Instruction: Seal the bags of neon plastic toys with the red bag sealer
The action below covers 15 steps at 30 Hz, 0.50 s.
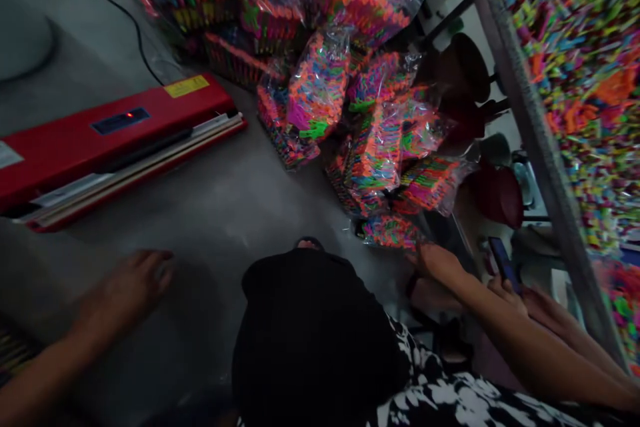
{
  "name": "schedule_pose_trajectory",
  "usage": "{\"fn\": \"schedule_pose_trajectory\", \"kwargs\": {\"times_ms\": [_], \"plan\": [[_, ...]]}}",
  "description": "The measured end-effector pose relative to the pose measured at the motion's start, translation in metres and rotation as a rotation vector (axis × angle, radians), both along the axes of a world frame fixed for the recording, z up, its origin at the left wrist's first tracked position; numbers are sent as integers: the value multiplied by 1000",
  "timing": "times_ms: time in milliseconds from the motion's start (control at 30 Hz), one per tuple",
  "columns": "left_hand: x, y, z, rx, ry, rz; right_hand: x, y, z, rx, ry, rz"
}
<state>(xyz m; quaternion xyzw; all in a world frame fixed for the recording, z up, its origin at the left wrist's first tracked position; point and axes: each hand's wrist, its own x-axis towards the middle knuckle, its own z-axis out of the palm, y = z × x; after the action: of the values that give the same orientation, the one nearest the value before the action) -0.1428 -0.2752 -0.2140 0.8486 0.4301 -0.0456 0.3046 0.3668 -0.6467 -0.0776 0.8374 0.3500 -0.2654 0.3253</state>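
Note:
My left hand hovers over the grey floor at the lower left, in front of the long red bag sealer. Its fingers are loosely bent and a little blurred, with nothing seen in them. On the right, my right hand is closed at the end of a clear plastic bag packed with small neon-coloured pieces. The fingertips are partly hidden there. Beyond that bag lies a heap of similar filled bags, mostly orange, pink, green and blue. A small red light glows on the sealer's panel.
A raised table edge runs along the right, with loose colourful pieces spread on top. Dark red stools stand beneath it. Another person's hand holds a phone. A black cable leads to the sealer.

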Motion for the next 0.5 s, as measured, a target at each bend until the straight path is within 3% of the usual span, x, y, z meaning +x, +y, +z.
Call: {"fn": "schedule_pose_trajectory", "kwargs": {"times_ms": [100, 167, 333, 500], "plan": [[13, -2, -17, -18, 133, -14, -1, 6, -25, 305, 13, 102], [24, -2, -21, -23, 173, -14, -12, 24, -40, 408, 93, 186], [53, -12, -17, 16, 79, -85, -26, 52, -62, 367, 138, 282], [88, -35, -5, -43, -84, -81, -14, 42, -41, 310, 122, 257]]}}
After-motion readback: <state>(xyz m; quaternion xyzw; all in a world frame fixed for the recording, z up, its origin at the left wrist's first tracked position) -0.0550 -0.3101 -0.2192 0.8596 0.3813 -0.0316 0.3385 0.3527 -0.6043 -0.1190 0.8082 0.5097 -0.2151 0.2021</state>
